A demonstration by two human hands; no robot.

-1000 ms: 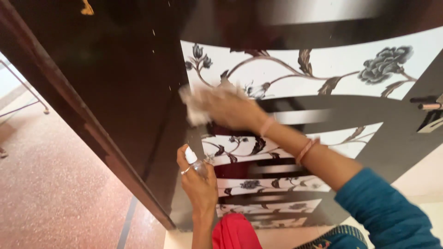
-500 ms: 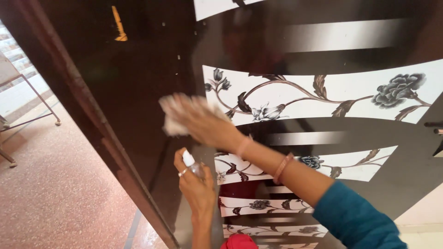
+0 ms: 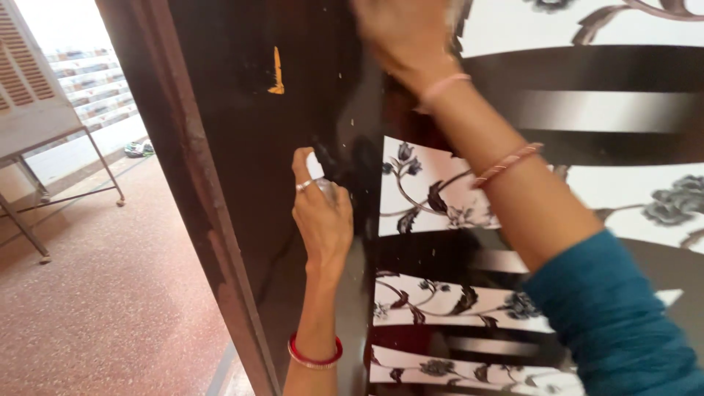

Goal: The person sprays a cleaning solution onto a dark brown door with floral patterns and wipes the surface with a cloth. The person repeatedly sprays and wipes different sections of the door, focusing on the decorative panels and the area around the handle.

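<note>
My left hand (image 3: pixel 323 220) holds a small clear spray bottle (image 3: pixel 321 182) with a white top, upright, close against the glossy dark door (image 3: pixel 242 147). My right hand (image 3: pixel 407 33) presses flat high on the door's white, flower-patterned panel (image 3: pixel 418 191), blurred, the cloth hidden.

A metal stand (image 3: pixel 44 198) sits on the speckled red floor (image 3: pixel 110 308).
</note>
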